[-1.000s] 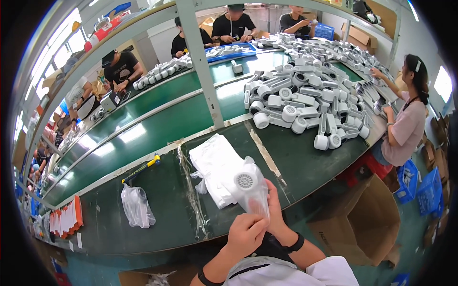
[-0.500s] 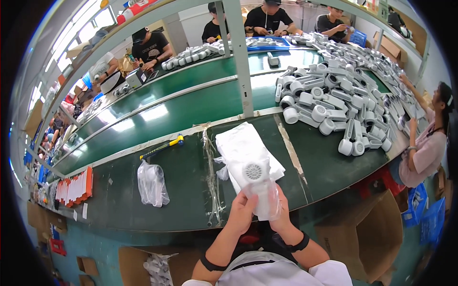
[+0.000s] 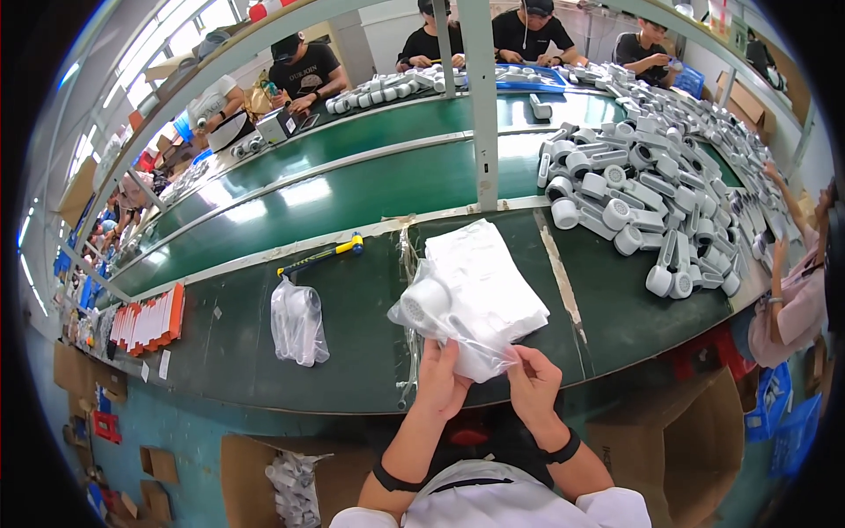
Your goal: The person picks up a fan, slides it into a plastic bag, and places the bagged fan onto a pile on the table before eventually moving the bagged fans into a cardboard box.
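A white handheld device with a round grille head (image 3: 426,300) lies inside a clear plastic bag (image 3: 453,333) above the bench's near edge, its head pointing up and left. Closed around the bag's lower left side is my left hand (image 3: 443,378). My right hand (image 3: 534,385) pinches the right edge of the bag between thumb and fingers. Just beyond sits a stack of flat white bags (image 3: 489,275), partly covered by the device. To the left, another bagged device (image 3: 297,324) rests on the dark green bench, near a hammer (image 3: 324,254) with a yellow head.
A large heap of grey-white devices (image 3: 629,194) covers the bench's right side. Orange-and-white flat cartons (image 3: 148,320) stand at far left. A metal post (image 3: 483,114) rises beyond the stack. Open cardboard boxes (image 3: 669,449) flank me below. Several people work across and at right.
The bagged device has tilted, its head swinging left and away from upright. My right hand has moved off its body to the bag's edge. The whole view has shifted a little.
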### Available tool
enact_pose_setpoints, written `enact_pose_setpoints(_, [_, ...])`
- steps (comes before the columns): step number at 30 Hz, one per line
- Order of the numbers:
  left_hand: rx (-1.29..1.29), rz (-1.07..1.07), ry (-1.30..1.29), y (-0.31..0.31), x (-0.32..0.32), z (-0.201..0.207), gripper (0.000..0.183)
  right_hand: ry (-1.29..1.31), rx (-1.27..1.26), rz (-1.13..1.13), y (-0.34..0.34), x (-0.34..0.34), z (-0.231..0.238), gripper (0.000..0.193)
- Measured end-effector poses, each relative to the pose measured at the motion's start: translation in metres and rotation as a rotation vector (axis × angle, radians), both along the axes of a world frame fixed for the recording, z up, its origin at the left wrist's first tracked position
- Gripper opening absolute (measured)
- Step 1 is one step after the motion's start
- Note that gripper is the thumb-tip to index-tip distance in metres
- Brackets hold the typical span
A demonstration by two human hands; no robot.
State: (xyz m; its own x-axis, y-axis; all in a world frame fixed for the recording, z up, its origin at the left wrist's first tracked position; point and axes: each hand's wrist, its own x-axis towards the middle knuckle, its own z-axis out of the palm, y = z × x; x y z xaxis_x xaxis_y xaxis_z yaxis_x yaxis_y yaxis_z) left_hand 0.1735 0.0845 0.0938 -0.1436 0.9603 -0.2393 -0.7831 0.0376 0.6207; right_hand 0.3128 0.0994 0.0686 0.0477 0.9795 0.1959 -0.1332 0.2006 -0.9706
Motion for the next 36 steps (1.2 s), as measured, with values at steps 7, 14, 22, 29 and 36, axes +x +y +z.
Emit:
enact_pose_setpoints(7, [0.008,0.245,0.226,-0.004,-0.025,-0.005,0.045,-0.23,0.117,0.125,-0.017,-0.004,-0.02,0.011])
enact_pose_setpoints(14, [-0.243,0.595,1.355,-0.026,-0.139,-0.032,0.063,-0.252,0.022,0.291,-0.014,0.007,-0.048,0.011])
enact_pose_setpoints(22, [-0.71,0.623,1.913,-0.034,-0.201,-0.05,0.052,-0.403,0.05,0.279,-0.011,0.004,-0.058,0.014])
enact_pose_setpoints(29, [-0.568,0.847,2.053,-0.023,-0.193,-0.056,0.055,-0.402,0.069,0.226,-0.012,0.009,-0.059,0.014])
enact_pose_setpoints(36, [-0.329,1.047,2.111,-0.05,-0.17,-0.045,0.048,-0.469,0.167,0.2,-0.012,0.0,-0.044,0.008])
